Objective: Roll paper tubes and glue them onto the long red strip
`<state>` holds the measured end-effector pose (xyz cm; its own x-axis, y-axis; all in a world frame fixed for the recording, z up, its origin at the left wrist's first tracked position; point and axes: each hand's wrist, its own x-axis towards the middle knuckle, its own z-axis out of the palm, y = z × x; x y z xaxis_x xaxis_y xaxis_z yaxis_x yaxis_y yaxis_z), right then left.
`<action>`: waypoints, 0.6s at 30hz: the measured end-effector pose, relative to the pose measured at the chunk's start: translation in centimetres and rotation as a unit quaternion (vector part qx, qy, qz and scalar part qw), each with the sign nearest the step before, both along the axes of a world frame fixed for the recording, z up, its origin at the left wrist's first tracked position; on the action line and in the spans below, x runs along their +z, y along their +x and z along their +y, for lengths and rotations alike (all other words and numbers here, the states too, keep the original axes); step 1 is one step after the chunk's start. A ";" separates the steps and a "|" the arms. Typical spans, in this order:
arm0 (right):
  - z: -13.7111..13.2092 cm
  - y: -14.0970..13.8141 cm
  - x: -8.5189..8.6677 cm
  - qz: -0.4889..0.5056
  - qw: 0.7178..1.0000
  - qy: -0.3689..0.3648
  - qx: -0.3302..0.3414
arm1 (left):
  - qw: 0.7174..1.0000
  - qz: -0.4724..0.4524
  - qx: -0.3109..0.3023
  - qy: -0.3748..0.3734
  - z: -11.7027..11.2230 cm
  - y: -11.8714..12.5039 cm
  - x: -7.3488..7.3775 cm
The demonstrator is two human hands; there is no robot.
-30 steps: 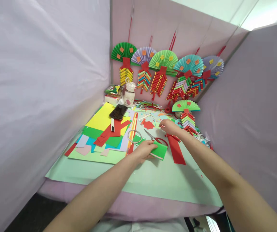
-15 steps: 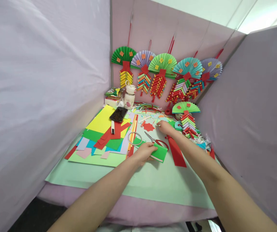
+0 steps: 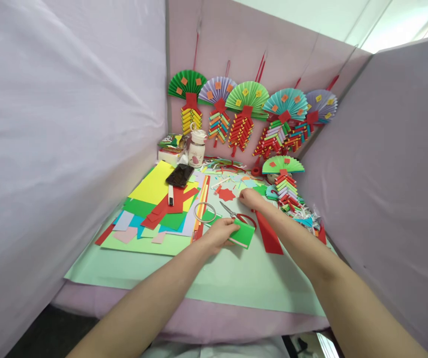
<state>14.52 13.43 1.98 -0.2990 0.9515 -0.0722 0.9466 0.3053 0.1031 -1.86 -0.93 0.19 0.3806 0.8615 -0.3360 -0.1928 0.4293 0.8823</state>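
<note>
My left hand point(image 3: 221, 234) pinches a green piece of paper point(image 3: 243, 234) that has a pale strip along its near edge. Scissors point(image 3: 237, 213) with red handles lie just behind that paper. My right hand point(image 3: 250, 199) is further back over the table, its fingers curled together; whatever they may hold is hidden. Left of its fingertips lies a red scalloped paper piece point(image 3: 226, 194). A long red paper strip point(image 3: 269, 233) extends under my right forearm. Near my left hand is a silver ring point(image 3: 205, 212), partly over another green piece.
Coloured sheets point(image 3: 150, 184) cover the left side, with a black phone point(image 3: 179, 175) and a white cutter point(image 3: 170, 195) on top. Behind stands a white bottle point(image 3: 197, 149). Folded paper fans point(image 3: 247, 95) hang along the back wall. Paper scraps point(image 3: 305, 217) pile up at the right.
The view has shifted slightly, moving everything a little left. My right hand's fingers have curled in more closely. My left hand keeps its hold on the green paper.
</note>
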 end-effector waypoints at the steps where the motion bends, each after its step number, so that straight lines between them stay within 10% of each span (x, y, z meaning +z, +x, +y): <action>1: 0.0 -0.1 0.0 -0.003 1.000 -0.001 -0.004 | 1.000 -0.001 0.001 0.000 0.0 0.0 0.1; 14: -2.1 1.5 2.6 -0.008 0.996 0.025 -0.088 | 0.999 -0.024 0.020 0.016 0.1 -0.2 0.2; 18: -6.1 2.6 3.8 0.144 0.983 0.071 -0.085 | 0.995 -0.028 0.090 0.032 0.8 -0.4 0.2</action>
